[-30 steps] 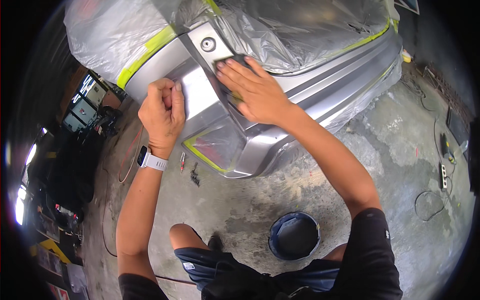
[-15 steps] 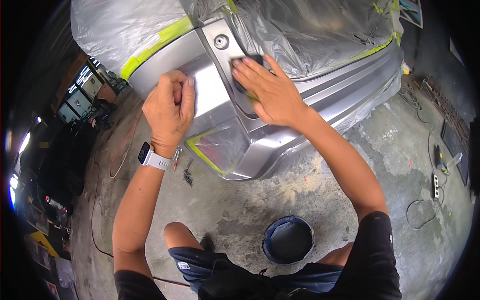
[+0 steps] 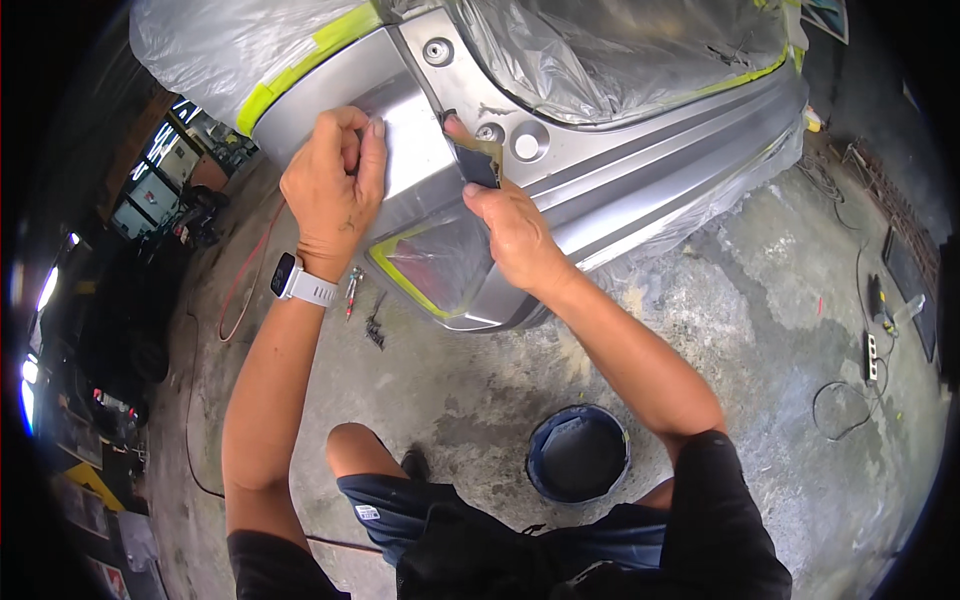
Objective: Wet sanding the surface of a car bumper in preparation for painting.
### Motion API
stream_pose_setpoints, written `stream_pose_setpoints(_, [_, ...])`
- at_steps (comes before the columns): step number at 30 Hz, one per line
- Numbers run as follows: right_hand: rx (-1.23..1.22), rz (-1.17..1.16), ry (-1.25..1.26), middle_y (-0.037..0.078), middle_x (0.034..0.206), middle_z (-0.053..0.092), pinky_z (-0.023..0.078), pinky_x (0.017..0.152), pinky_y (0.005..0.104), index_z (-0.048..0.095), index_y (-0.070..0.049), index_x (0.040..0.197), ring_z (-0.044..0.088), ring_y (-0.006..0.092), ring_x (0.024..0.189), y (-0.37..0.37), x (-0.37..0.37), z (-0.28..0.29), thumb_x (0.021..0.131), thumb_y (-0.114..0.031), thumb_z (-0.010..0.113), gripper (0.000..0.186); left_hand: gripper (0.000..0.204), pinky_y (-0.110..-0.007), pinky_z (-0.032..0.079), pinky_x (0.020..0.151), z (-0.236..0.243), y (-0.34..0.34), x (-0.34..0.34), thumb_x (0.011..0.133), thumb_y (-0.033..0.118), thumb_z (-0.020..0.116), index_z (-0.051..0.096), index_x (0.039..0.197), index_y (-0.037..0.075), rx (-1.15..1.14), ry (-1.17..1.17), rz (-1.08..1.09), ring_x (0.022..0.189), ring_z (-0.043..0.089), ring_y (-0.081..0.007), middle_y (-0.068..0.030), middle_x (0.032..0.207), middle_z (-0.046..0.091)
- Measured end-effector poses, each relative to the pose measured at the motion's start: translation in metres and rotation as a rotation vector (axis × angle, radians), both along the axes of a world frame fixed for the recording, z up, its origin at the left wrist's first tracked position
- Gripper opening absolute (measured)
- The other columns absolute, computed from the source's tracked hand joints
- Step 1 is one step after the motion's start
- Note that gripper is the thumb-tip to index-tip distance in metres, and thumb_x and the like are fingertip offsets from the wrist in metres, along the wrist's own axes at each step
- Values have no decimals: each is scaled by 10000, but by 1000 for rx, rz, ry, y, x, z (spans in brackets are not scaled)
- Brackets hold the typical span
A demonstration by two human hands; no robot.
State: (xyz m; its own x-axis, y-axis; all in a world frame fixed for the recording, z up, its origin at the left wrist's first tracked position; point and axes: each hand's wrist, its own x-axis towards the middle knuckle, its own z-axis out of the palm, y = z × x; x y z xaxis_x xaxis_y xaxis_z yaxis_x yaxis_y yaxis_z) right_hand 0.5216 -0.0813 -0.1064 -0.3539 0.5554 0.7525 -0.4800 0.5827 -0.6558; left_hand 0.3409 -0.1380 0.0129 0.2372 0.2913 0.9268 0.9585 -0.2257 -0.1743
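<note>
My right hand [image 3: 515, 235] grips a folded piece of dark sandpaper [image 3: 478, 168] with a tan backing, thumb on the near side and fingers mostly hidden behind it. It is at the seam beside the silver corner panel [image 3: 415, 150] of a car's rear. Round fittings show on the recessed strip [image 3: 500, 95] just beyond. With fingers curled, my left hand [image 3: 335, 195] is at the panel's left part; anything inside its fingers is hidden. A pale-strapped watch [image 3: 303, 280] is on that wrist. Below the panel, the tail light [image 3: 440, 272] is covered in film edged with yellow-green tape.
Plastic sheeting [image 3: 640, 60] covers the car above, taped along its edges. A dark blue bucket [image 3: 533, 475] stands on the concrete floor near my knees. Hoses trail at left; a power strip [image 3: 871, 358] and cables lie at right. The ribbed silver bumper [image 3: 660, 190] extends rightward.
My right hand has come off the recessed strip, moved left and nearer, and turned from flat to gripping the sandpaper edge-on. The round fittings are uncovered. My left hand stays curled.
</note>
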Motion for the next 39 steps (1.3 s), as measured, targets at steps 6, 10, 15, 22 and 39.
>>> stream_pose_setpoints(6, [-207,60,62,172,1499,520,373,1118,347,423,-5,1531,526,260,1314,6,-14,-7,985,-210,415,583,176,-363,408,499,-1,1,-1,908,189,768,615,948,112,14,9,-1,503,507,-201,-17,602,484])
stream_pose_setpoints(10, [-313,146,-40,178,1469,548,385,1091,353,442,-11,1519,540,261,1257,6,-8,-5,990,-237,426,576,181,-363,405,494,0,1,0,909,197,768,614,952,112,18,17,8,498,502,-204,-17,600,480])
stream_pose_setpoints(15, [-143,17,93,283,1474,509,360,1140,425,430,9,1516,520,376,1300,-13,-6,-9,988,-276,459,600,187,-360,403,494,0,0,-1,913,215,768,618,961,114,-2,12,16,502,505,-204,-9,599,489])
stream_pose_setpoints(22, [536,-937,-135,229,1639,339,156,1249,594,346,14,1576,312,390,1528,-36,-45,-26,826,-208,575,815,194,-298,405,502,-4,5,-9,901,158,793,618,960,100,42,-126,-158,497,474,-137,-6,610,495])
stream_pose_setpoints(39, [175,-1080,-206,220,1602,415,193,1262,503,434,6,1530,334,350,1531,-57,56,-79,903,-154,480,648,445,-337,493,777,7,-7,-29,759,149,858,645,1147,110,-7,390,-542,914,636,-192,-45,1036,677])
